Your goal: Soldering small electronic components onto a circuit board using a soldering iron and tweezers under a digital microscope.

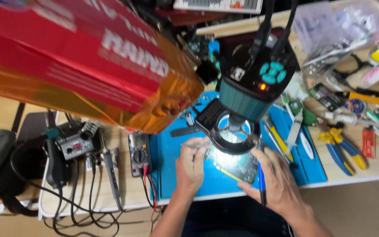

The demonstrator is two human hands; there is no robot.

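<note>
Just below the middle of the frame a dark circuit board (237,169) lies on a blue mat (172,162), lit from above by the ring light (230,131) of a teal microscope (253,83) that hangs directly over it. The left hand (191,166) sits at the board's left edge, fingers curled shut around thin tweezers (197,142) whose tips point right and slightly up, toward the lit patch under the ring. The right hand (277,182) rests at the board's right edge, fingers pinched around a blue-handled tool (261,182) that runs nearly up and down the frame; its upper tip is hidden near the ring light, so I cannot tell whether it touches the board. The board thus lies between the two hands, its long side running left to right, and both hands reach inward to the same bright spot, the left from lower left, the right from lower right. Each looks about equally close. A multimeter (139,153) stands just left of the mat, blue-handled pliers (343,147) lie well off to the right, and a red and orange bag (88,61) fills the upper left.
</note>
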